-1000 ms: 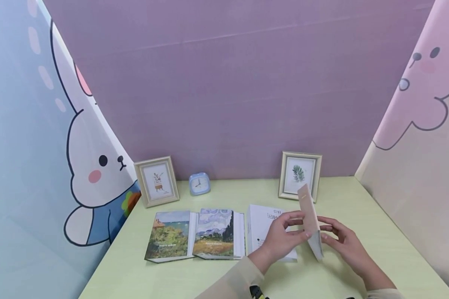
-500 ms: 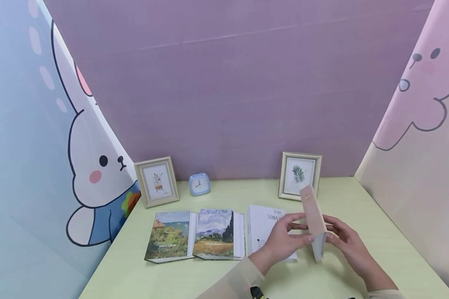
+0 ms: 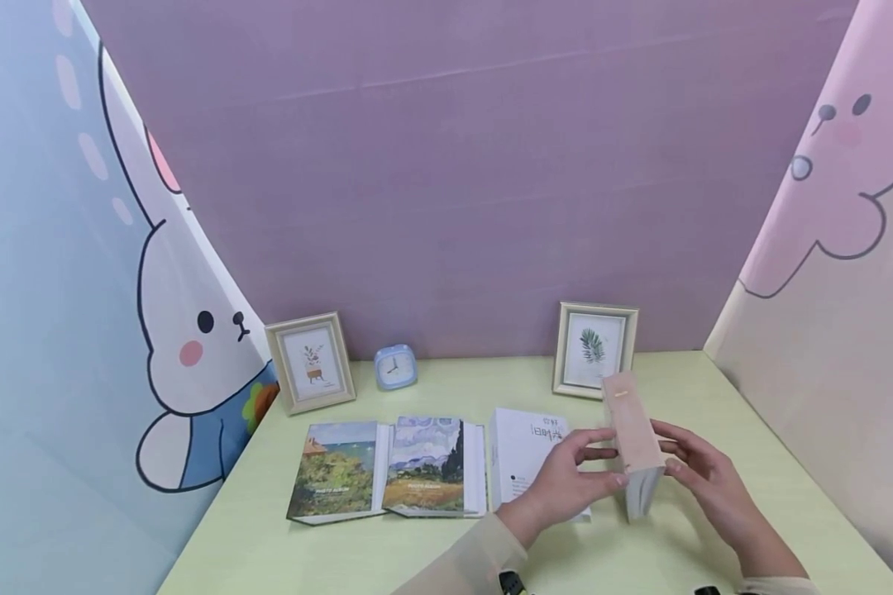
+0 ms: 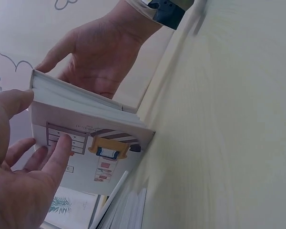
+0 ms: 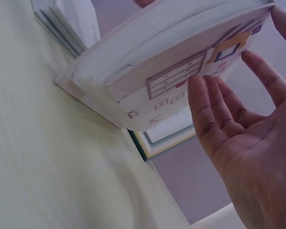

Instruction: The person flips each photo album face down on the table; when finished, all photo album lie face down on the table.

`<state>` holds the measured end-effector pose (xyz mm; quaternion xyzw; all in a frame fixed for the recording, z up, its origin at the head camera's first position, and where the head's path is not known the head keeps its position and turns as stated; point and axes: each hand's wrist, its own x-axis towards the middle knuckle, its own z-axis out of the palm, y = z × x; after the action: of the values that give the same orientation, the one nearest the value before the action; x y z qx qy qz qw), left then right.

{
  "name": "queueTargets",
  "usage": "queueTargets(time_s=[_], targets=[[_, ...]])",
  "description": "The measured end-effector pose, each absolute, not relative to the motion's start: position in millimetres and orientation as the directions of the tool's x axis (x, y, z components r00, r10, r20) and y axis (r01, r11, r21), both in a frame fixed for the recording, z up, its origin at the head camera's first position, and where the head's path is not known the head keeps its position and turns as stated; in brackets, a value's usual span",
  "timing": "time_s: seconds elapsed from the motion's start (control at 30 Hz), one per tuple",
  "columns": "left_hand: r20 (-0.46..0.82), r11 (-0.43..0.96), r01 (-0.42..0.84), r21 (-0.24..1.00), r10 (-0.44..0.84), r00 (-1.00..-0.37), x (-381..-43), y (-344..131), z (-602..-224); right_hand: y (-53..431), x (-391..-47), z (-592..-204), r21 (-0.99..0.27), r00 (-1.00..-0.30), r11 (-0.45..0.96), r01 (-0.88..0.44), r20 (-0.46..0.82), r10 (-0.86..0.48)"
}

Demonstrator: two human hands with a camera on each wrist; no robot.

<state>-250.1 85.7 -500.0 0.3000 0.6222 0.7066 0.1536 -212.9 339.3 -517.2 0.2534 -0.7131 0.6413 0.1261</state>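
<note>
Clearly, a thick, pale-pink-spined album [image 3: 635, 430] with illustrated card covers and white leaves is held spine-up between the left hand [image 3: 563, 481] and the right hand [image 3: 705, 479], towards four o'clock on the pale green counter [image 3: 305, 555]. It may be judged moderately heavy, with stiff covers and looser leaves that could be splayed if let go. The covers, probably smooth, might slip under a light touch. It is best grasped by both covers close to the spine, so that the leaves are kept together. It is gripped by both hands, thumbs set near the spine's near end and fingers laid against the covers; it is found at the left hand's two o'clock and the right hand's ten o'clock. Whether the counter is touched by its lower edge cannot be told for certain.
</note>
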Motion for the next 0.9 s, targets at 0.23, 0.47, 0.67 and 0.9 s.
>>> queueTargets(time_s=[0.23, 0.47, 0.67, 0.9], targets=[[0.163, -0.130, 0.103, 0.986, 0.638, -0.752, -246.4, 87.8, -502.9, 346.3, -209.9, -513.2, -0.855, -0.848, 0.054, -0.516, 0.500, -0.176], [0.116, -0.041, 0.119, 0.992, 0.672, -0.731, -244.6, 95.0, -507.2, 350.9, -206.1, -509.2, -0.874, -0.873, 0.071, -0.481, 0.469, -0.134], [0.089, 0.120, 0.233, 0.965, 0.686, -0.723, -247.3, 99.4, -512.1, 360.4, -206.7, -512.2, -0.892, -0.893, 0.071, -0.446, 0.439, -0.098], [0.042, 0.250, 0.296, 0.922, 0.695, -0.718, -246.7, 101.9, -516.2, 369.7, -206.4, -515.1, -0.915, -0.919, 0.085, -0.394, 0.391, -0.043]])
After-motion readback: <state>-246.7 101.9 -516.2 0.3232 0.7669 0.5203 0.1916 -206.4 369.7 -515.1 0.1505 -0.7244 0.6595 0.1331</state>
